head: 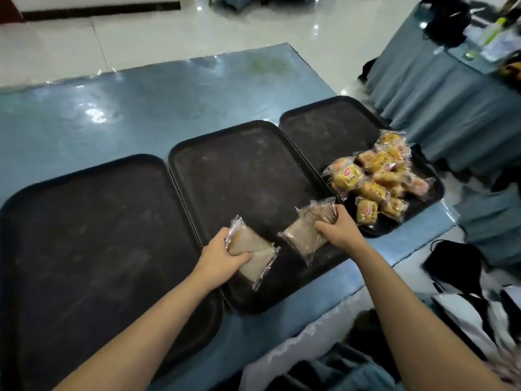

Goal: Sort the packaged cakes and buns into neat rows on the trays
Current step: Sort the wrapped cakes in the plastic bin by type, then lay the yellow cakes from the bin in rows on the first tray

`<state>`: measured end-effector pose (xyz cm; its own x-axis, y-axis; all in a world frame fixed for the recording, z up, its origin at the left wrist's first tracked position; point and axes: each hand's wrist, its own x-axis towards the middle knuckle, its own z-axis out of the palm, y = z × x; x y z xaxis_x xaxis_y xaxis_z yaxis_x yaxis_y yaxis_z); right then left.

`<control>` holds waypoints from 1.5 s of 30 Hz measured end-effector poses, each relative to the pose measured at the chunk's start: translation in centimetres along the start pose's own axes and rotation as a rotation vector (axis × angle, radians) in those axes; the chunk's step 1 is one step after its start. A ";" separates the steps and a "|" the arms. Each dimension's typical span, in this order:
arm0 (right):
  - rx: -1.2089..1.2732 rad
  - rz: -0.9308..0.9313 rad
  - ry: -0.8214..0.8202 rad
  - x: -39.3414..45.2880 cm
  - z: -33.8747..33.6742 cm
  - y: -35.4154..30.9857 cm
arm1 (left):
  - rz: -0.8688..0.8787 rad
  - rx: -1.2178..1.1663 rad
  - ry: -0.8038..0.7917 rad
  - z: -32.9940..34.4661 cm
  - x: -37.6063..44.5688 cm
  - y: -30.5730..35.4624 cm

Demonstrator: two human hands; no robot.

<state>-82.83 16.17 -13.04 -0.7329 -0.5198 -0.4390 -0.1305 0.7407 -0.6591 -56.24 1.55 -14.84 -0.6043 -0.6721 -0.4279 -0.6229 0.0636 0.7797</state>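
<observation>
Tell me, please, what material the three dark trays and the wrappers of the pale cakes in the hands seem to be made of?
The trays, e.g. the middle tray, look like dark, matte moulded plastic: rounded corners, raised rim, dull scuffed surface; coated metal is possible. The wrappers on the cakes in the left hand and right hand look like thin clear glossy plastic film: see-through, crinkled, with crimped ends.

Three dark trays (245, 153) lie side by side; pale brown cakes in clear wrap (253, 249) lie at the middle tray's near edge, yellow wrapped buns (375, 179) heaped on the right one.
</observation>
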 end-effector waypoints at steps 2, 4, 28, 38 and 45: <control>-0.024 0.073 -0.043 2.1 -0.2 1.1 | -0.063 -0.032 -0.005 1.6 1.4 -0.9; -0.213 0.130 -0.058 3.7 -0.1 2.2 | -0.084 0.025 0.018 2.4 2.3 -1.5; -0.422 -0.469 0.177 -5.2 6.3 -0.9 | 0.226 0.690 0.161 0.1 -3.8 0.7; -0.343 -0.888 0.104 -15.3 14.7 -10.4 | 0.230 0.784 0.576 -9.1 -16.6 -1.7; -0.407 -1.116 0.020 -22.4 19.3 -16.0 | 0.130 0.771 0.781 -15.4 -23.8 -5.0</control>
<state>-51.43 7.69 -4.43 -0.0891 -0.9596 0.2668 -0.9034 -0.0349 -0.4273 -31.09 5.83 -1.54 -0.3766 -0.8906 0.2551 -0.8843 0.4276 0.1872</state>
